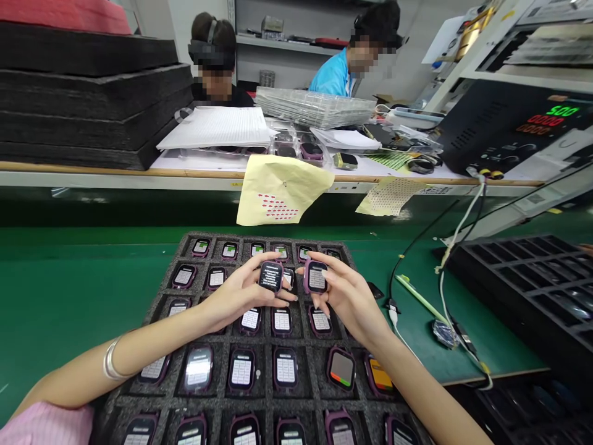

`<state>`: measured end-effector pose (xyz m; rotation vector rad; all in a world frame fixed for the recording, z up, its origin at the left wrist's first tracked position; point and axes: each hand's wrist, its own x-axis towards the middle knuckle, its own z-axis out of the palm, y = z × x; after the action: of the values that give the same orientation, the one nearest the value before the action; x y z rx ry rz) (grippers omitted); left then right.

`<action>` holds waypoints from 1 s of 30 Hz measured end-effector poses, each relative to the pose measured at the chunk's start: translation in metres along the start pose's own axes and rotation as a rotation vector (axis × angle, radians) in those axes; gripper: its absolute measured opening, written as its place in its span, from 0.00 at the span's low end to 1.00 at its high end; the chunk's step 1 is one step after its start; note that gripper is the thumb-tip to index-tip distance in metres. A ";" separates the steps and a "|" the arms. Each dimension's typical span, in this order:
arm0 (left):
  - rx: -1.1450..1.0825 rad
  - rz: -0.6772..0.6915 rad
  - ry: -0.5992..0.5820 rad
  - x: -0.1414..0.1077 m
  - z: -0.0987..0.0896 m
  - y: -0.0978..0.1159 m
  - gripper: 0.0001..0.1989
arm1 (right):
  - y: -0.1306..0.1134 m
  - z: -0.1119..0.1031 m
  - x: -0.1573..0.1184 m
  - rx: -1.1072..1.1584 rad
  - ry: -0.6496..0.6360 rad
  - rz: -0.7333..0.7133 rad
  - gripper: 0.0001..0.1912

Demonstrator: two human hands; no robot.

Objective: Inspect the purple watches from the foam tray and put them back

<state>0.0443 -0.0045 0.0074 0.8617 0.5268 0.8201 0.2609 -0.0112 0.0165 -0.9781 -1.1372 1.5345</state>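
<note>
— Writing legible? Display (562, 112) on the bench unit reads "500"; watch screens are too small to read.

— Hands? Left hand (241, 290) pinches a dark-screened smartwatch (271, 275); right hand (347, 296) pinches a lit smartwatch (317, 277), both raised just above the foam tray (160, 290).

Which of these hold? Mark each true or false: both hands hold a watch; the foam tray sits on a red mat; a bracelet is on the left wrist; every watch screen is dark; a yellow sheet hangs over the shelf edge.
1. Both hands hold a watch: true. The left hand holds a dark-screened watch, the right hand holds a lit watch.
2. The foam tray sits on a red mat: false. It sits on a green mat.
3. A bracelet is on the left wrist: true.
4. Every watch screen is dark: false. Most tray watches are lit.
5. A yellow sheet hangs over the shelf edge: true.
</note>
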 end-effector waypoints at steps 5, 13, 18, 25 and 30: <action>-0.074 0.033 -0.008 0.001 -0.001 0.000 0.17 | 0.004 0.000 0.000 -0.040 -0.003 -0.032 0.19; -0.012 0.037 0.011 0.000 0.000 -0.004 0.14 | 0.010 0.002 -0.004 -0.127 0.007 -0.127 0.15; 0.083 0.073 0.029 -0.001 -0.001 -0.006 0.15 | 0.011 0.003 -0.006 -0.147 0.017 -0.130 0.14; 0.135 0.102 0.047 -0.001 -0.002 -0.008 0.12 | 0.011 0.002 -0.006 -0.168 -0.006 -0.142 0.13; 0.037 0.100 0.000 -0.001 -0.003 -0.005 0.14 | 0.012 0.000 -0.006 -0.169 -0.007 -0.132 0.13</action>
<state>0.0441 -0.0060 0.0017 0.9278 0.5034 0.9042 0.2592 -0.0181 0.0049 -0.9898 -1.3265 1.3543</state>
